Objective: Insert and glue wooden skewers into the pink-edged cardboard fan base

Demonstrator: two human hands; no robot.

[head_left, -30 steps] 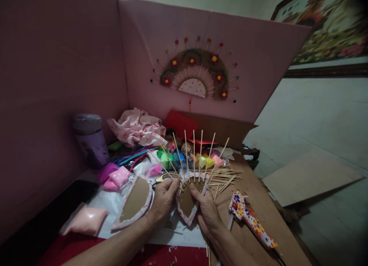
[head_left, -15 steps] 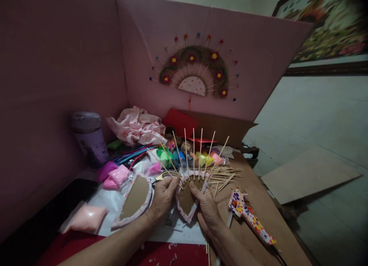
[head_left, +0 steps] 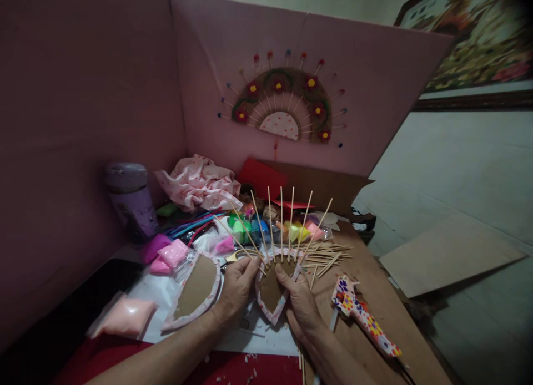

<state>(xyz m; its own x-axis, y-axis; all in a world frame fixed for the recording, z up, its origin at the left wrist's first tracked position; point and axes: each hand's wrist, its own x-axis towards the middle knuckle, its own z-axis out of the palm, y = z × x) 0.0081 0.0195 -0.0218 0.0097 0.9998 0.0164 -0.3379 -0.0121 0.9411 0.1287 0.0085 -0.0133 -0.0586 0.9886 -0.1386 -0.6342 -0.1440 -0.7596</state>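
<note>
A small cardboard piece [head_left: 270, 288] with a pale patterned cloth edge is held upright between my hands. Several thin wooden sticks [head_left: 282, 224] fan upward from its top. My left hand [head_left: 237, 288] pinches the left edge near the lowest stick. On the right side, my right hand [head_left: 300, 299] grips the piece, its thumb on the cardboard face; the other fingers are mostly hidden behind. A larger cloth-edged cardboard piece [head_left: 197, 289] lies to the left of my left hand.
Loose sticks [head_left: 328, 254] and a flower-patterned glue gun [head_left: 364, 315] lie to the right. Behind are colored clay bags [head_left: 241, 229], crumpled cloth [head_left: 197, 182] and a purple tumbler [head_left: 133, 207]. A decorated half-circle [head_left: 281, 82] hangs on the pink panel.
</note>
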